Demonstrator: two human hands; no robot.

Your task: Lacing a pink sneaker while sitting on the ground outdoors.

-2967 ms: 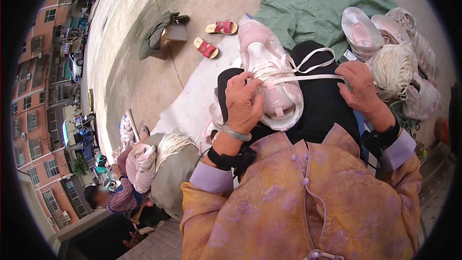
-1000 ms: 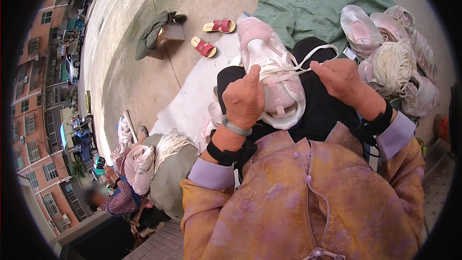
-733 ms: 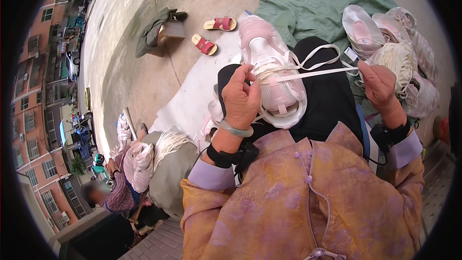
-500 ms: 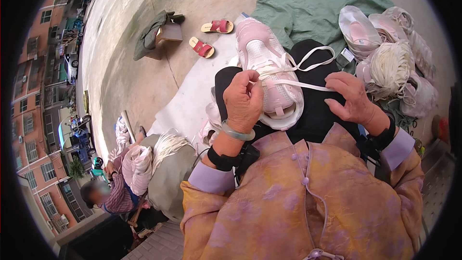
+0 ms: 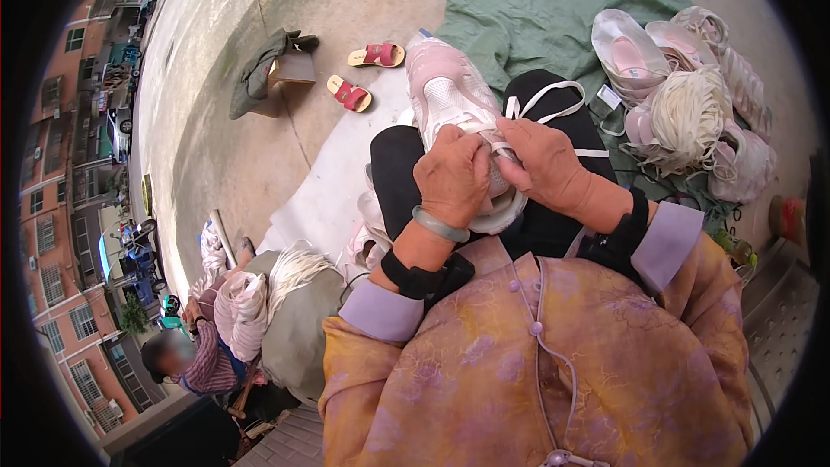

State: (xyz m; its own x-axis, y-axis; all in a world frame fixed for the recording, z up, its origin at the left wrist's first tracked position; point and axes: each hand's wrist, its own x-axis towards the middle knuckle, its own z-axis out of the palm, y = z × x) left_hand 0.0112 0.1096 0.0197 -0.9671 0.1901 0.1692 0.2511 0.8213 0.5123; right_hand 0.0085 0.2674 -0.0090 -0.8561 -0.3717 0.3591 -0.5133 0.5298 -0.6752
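A pink and white sneaker (image 5: 445,78) lies on my lap with its toe pointing away from me. My left hand (image 5: 453,171) is closed at the sneaker's lacing, its fingertips mostly hidden behind the knuckles. Close beside it, my right hand (image 5: 545,164) pinches the white shoelace (image 5: 477,127) over the tongue. A loop of that lace trails to the right over my dark trouser leg (image 5: 543,86). Both hands cover much of the shoe's opening; the pink heel shows below them.
At the right, several pink and white shoes (image 5: 635,47) and a bundle of white laces (image 5: 687,117) lie by a green cloth (image 5: 540,9). Red slippers (image 5: 377,55) and a draped box (image 5: 294,67) stand ahead. Another person (image 5: 212,363) sits at the left near more laces (image 5: 294,277).
My right hand has moved left from the outstretched lace end to the sneaker's lacing, next to my left hand. The lace that was pulled taut to the right now hangs looser.
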